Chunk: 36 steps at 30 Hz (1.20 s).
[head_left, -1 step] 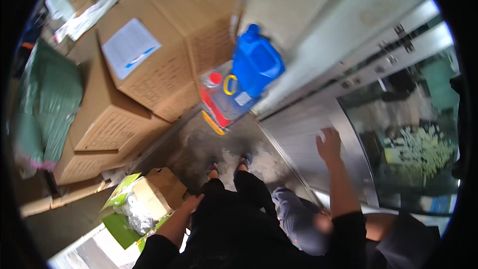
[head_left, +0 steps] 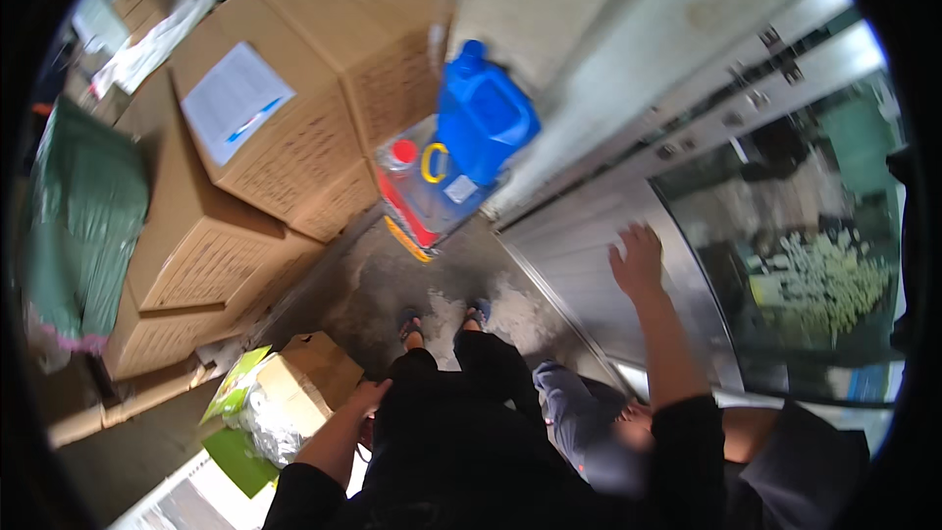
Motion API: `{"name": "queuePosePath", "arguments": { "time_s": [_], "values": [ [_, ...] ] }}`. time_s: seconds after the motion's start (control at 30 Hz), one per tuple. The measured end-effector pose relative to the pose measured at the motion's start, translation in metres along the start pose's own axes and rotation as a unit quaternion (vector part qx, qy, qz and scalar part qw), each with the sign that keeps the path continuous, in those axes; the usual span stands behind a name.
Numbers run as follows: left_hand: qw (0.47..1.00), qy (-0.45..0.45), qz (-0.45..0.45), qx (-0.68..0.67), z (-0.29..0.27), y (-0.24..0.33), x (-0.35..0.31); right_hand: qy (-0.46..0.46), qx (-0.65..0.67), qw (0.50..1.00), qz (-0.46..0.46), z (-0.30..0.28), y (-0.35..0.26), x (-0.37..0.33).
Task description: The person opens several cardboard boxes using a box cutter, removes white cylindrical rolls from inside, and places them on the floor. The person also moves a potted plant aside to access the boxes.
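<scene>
My right hand (head_left: pixel 640 260) is held out over the brushed metal lower panel (head_left: pixel 589 255) of a glass-fronted door, fingers apart and nothing in them. Whether it touches the panel is not clear. Low beside my left thigh, my left hand (head_left: pixel 370 398) has its fingers curled in, partly hidden; a small dark shape shows under them that I cannot make out. The nearest thing to that hand is an open brown carton (head_left: pixel 319 373) with clear plastic wrap (head_left: pixel 270 427) beside it.
Large brown cartons (head_left: pixel 294 108) are stacked at left, a paper sheet (head_left: pixel 235 103) and pen on top. A green wrapped bundle (head_left: pixel 83 226) leans there. A blue jerrycan (head_left: pixel 486 113) and red-capped container (head_left: pixel 407 191) stand ahead. Another person's leg (head_left: pixel 574 412) is close at right.
The whole view has shifted slightly, so the cartons and jerrycan sit further left. My right hand is a little higher in view, its fingers more spread. My left hand stays by my thigh.
</scene>
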<state>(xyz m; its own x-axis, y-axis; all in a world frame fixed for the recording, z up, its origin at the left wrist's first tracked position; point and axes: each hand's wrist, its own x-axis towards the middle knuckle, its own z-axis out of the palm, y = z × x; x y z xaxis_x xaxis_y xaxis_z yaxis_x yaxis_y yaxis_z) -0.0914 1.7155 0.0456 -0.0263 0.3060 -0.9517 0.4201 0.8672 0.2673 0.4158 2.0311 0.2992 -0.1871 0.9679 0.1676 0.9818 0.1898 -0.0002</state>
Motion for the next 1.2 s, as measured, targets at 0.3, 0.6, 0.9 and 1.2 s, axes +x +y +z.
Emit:
{"name": "queuePosePath", "arguments": {
  "time_s": [0.3,0.6,0.9,1.2],
  "values": [
    [0.99,0.101,0.035,-0.096,-0.056,0.132,-0.046,-0.175,-0.292,0.919,-0.201,0.01,0.04,0.134],
    [0.973,0.09,0.116,0.178,0.003,0.171,-0.064,-0.12,-0.027,0.976,-0.178,-0.013,-0.003,0.137],
    [0.967,0.106,0.075,0.219,-0.027,0.145,-0.069,-0.424,0.338,0.685,0.486,0.239,-0.039,-0.229],
    [0.977,0.181,0.063,-0.098,-0.091,0.076,-0.09,-0.465,0.455,0.721,0.24,0.156,-0.092,-0.218]
  ]
}}
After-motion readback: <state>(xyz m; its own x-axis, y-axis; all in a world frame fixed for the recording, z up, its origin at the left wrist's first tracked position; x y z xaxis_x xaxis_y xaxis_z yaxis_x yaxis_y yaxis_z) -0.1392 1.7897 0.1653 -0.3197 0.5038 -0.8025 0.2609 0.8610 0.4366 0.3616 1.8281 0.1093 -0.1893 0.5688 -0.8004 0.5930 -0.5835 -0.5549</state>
